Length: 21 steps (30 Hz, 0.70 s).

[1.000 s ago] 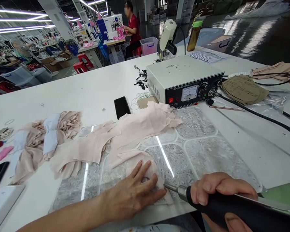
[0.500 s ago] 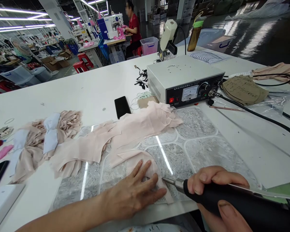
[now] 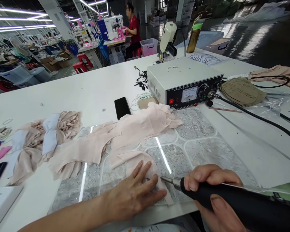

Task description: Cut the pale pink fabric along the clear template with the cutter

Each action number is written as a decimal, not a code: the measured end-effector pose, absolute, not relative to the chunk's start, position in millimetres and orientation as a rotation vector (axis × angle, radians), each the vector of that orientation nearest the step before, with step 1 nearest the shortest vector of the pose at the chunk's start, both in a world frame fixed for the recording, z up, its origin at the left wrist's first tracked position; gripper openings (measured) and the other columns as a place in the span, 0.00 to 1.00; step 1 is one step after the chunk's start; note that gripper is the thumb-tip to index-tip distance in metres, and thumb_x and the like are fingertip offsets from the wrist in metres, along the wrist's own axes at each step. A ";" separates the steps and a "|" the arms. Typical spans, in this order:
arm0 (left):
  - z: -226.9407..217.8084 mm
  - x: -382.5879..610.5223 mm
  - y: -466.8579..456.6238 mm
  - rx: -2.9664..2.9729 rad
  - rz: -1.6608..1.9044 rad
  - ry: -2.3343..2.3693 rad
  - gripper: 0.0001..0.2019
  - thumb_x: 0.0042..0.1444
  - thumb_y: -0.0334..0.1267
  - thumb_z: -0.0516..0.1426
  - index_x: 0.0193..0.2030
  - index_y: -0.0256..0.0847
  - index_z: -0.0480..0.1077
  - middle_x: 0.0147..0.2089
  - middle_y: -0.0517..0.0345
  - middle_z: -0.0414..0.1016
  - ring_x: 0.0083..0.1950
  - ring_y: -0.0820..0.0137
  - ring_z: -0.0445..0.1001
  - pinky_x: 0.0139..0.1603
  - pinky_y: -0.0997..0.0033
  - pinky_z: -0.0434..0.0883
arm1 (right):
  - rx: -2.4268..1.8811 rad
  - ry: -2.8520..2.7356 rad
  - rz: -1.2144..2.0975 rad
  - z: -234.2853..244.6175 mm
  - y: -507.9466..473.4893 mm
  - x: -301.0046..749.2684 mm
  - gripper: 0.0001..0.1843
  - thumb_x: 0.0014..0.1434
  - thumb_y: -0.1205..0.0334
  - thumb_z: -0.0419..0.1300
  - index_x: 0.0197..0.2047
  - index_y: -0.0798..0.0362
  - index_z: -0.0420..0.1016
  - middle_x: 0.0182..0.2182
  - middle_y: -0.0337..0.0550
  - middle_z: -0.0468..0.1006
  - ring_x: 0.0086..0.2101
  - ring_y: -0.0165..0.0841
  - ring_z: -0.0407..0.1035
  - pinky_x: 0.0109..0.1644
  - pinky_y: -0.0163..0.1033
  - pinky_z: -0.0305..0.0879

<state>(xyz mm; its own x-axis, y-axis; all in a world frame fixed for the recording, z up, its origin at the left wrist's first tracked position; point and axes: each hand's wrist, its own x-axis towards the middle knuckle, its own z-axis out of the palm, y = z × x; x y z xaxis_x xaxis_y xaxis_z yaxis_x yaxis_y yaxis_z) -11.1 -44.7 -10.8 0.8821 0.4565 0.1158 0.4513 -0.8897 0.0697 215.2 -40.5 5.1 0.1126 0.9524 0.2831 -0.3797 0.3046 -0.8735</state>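
Observation:
My left hand [image 3: 140, 188] lies with fingers spread on a pale pink fabric piece [image 3: 135, 158], pressing it against a grey marble-patterned mat [image 3: 198, 151]. In my right hand [image 3: 212, 183] is a black-handled ultrasonic welding tool [image 3: 239, 199], fingers wrapped round the grip. Its metal tip [image 3: 168, 179] points left and meets the fabric's right edge, just beside my left fingers. Whether the tip presses on the cloth or only hovers, I cannot tell. Beyond my left hand lie more pink fabric pieces [image 3: 145, 124] in a loose, overlapping pile.
A control box [image 3: 186, 77] with a lit red switch stands behind the mat, its black cable [image 3: 256, 114] running right. Nearby are a phone [image 3: 122, 108], tied fabric bundles [image 3: 50, 132], brown paper patterns [image 3: 243, 91] and a bottle [image 3: 194, 38]. A co-worker [image 3: 133, 30] sits at a sewing machine.
My right hand and the tool have shifted slightly left, the tip staying at the fabric's edge. My left hand keeps its place on the cloth.

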 end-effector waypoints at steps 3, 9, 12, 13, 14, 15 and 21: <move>-9.7 -12.3 -43.8 3.028 0.192 0.725 0.28 0.57 0.30 0.59 0.65 0.42 0.61 0.65 0.44 0.60 0.72 0.38 0.40 0.63 0.36 0.60 | -0.709 -1.046 1.123 3.3 -39.1 216.4 0.02 0.61 0.62 0.57 0.37 0.46 0.66 0.31 0.39 0.68 0.27 0.30 0.67 0.31 0.42 0.71; -10.7 -15.1 -41.7 3.023 0.158 0.693 0.25 0.61 0.32 0.56 0.65 0.43 0.60 0.62 0.44 0.64 0.71 0.41 0.44 0.63 0.36 0.61 | -0.712 -1.026 1.173 8.7 -48.8 223.1 0.02 0.61 0.61 0.56 0.40 0.45 0.66 0.32 0.40 0.67 0.28 0.33 0.68 0.31 0.43 0.71; -11.1 -15.5 -40.7 3.016 0.188 0.701 0.24 0.61 0.32 0.56 0.64 0.43 0.61 0.63 0.44 0.63 0.72 0.43 0.45 0.64 0.38 0.60 | -0.699 -1.045 1.192 8.3 -53.6 225.7 0.03 0.62 0.60 0.55 0.40 0.44 0.66 0.31 0.40 0.68 0.28 0.32 0.68 0.31 0.41 0.71; -10.2 -15.2 -40.1 3.014 0.187 0.706 0.23 0.62 0.33 0.56 0.64 0.43 0.62 0.63 0.45 0.64 0.72 0.44 0.45 0.64 0.38 0.61 | -0.684 -1.058 1.197 7.3 -54.3 225.7 0.03 0.62 0.59 0.55 0.40 0.44 0.66 0.31 0.39 0.68 0.28 0.32 0.68 0.30 0.41 0.70; -8.7 -14.8 -39.5 3.013 0.187 0.711 0.21 0.63 0.33 0.55 0.63 0.43 0.63 0.62 0.45 0.65 0.72 0.46 0.46 0.64 0.39 0.61 | -0.672 -1.067 1.199 6.0 -54.7 225.2 0.03 0.62 0.58 0.55 0.40 0.44 0.66 0.30 0.39 0.68 0.27 0.32 0.68 0.29 0.40 0.70; -6.8 -14.3 -38.9 3.010 0.194 0.714 0.19 0.64 0.32 0.53 0.61 0.42 0.64 0.61 0.46 0.66 0.72 0.47 0.46 0.64 0.40 0.62 | -0.660 -1.070 1.191 4.6 -55.1 224.3 0.03 0.62 0.58 0.55 0.40 0.44 0.66 0.29 0.39 0.69 0.26 0.32 0.68 0.28 0.40 0.70; 2.0 -10.2 -37.4 2.860 0.500 0.843 0.11 0.65 0.25 0.45 0.48 0.31 0.67 0.49 0.41 0.73 0.60 0.58 0.67 0.59 0.55 0.70 | -0.629 -0.990 1.127 -4.6 -59.8 217.5 0.04 0.60 0.57 0.57 0.39 0.44 0.65 0.28 0.37 0.69 0.23 0.30 0.66 0.25 0.38 0.68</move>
